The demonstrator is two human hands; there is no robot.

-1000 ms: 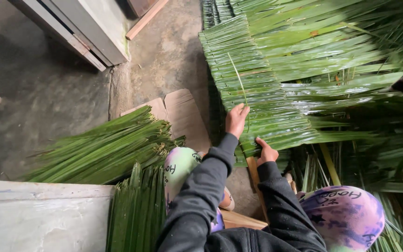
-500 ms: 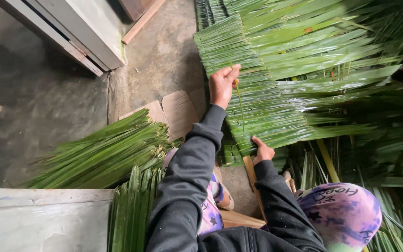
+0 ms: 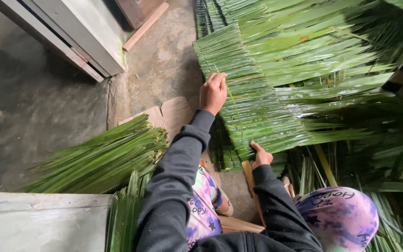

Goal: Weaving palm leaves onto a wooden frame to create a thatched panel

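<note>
at the far left a grey concrete floor [image 3: 47,121] runs under a pale metal frame [image 3: 71,32], with a wooden slat [image 3: 145,25] leaning near its end. lower down, a pale slab [image 3: 38,221] fills the bottom left corner, and above it lies a loose bundle of cut palm leaves [image 3: 99,158], their tips pointing left. just right of that bundle a flattened piece of cardboard [image 3: 173,112] lies on the floor. next comes the left hand [image 3: 213,93], reaching out from a dark sleeve [image 3: 178,177]; its fingers are curled closed, pinching a thin leaf strip [image 3: 233,105] at the edge of the woven palm leaf panel [image 3: 257,102], though how tightly it grips cannot be told. the panel spreads up and to the right, its folded leaflets stacked in neat rows over a wooden stick [image 3: 248,175] that shows at its lower end. the right hand [image 3: 260,156] sits lower, at the panel's near edge, fingers bent and the forefinger pressing on the leaves beside that stick; whether it actually holds anything cannot be told. at the bottom right is a purple patterned cloth [image 3: 341,217], and beyond it more loose green fronds [image 3: 378,154] lie in a dark heap.
</note>
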